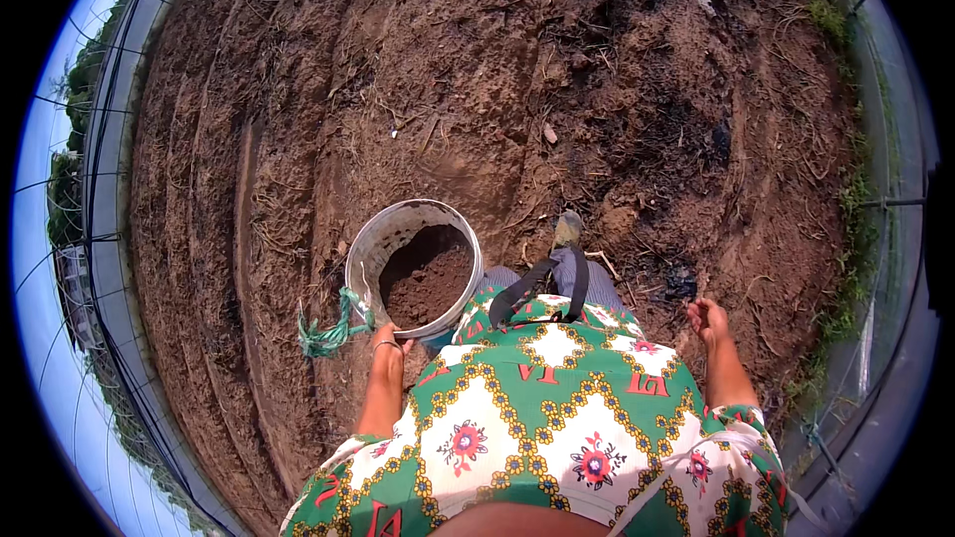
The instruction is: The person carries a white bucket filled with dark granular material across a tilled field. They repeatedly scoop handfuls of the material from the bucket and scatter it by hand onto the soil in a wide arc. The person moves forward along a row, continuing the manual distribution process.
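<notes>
My left hand (391, 340) grips the near rim of a white plastic bucket (361, 268), thumb and fingers at its edge. Loose brown soil (429, 276) partly fills the bucket, and dirt specks its inner wall. A frayed green rope (336, 328) is tied at the left side of the rim. Out to my right, my right hand (709, 321) hangs over the ground with loosely bent fingers and no visible object in it. Just beyond its fingertips lies a dark scrap (680, 282) on the soil.
Tilled soil (462, 89) with long ridges and dry roots spreads ahead. My shoe (567, 227) stands on it, with black straps (537, 287) hanging above. Dark charred-looking debris (634, 89) lies ahead right. Translucent sheeting (895, 239) and grass (854, 201) border the right; wire mesh borders the left.
</notes>
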Available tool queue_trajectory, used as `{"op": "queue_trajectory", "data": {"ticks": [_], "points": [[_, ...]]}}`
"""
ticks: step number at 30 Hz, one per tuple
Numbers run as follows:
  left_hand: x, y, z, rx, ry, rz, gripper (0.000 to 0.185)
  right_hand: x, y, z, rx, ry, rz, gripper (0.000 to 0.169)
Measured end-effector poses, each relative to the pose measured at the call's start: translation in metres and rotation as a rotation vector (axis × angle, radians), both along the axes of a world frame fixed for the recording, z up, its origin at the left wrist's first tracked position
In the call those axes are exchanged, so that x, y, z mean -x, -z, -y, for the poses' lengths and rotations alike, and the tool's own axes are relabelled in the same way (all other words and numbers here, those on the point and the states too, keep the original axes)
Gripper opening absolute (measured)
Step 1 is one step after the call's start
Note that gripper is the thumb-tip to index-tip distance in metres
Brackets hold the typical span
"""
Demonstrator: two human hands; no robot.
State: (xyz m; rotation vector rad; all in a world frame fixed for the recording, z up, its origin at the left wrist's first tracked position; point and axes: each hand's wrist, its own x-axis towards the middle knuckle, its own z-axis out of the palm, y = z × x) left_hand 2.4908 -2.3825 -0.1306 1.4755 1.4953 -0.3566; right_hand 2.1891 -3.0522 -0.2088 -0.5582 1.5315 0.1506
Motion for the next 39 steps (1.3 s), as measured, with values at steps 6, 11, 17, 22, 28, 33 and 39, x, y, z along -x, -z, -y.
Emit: {"op": "queue_trajectory", "data": {"ticks": [6,11,17,22,28,33,39], "points": [[-0.126,-0.046,0.122,-0.054,0.165,0.166,0.013,0.003,-0.006,0.018,0.011,0.008,-0.157,0.021],[-0.241,-0.050,0.182,-0.096,0.476,0.389,0.012,-0.085,-0.021,0.013,-0.034,-0.025,-0.062,0.015],[-0.405,-0.007,0.250,-0.620,1.132,0.156,0.019,-0.234,-0.055,-0.001,0.033,-0.185,0.053,0.014],[-0.475,0.009,0.305,-0.813,1.301,0.167,0.028,-0.392,-0.068,-0.026,0.126,-0.404,0.099,0.015],[-0.483,0.054,0.301,-0.808,1.219,0.529,0.028,-0.617,0.029,-0.097,0.328,-1.056,0.507,0.035],[-0.487,0.053,0.327,-0.640,1.045,0.754,0.031,-0.757,0.118,-0.125,0.567,-1.858,0.313,0.061],[-0.491,0.065,0.336,-0.513,0.975,0.763,0.036,-0.764,0.209,-0.180,0.368,-1.743,0.398,0.064]]}}
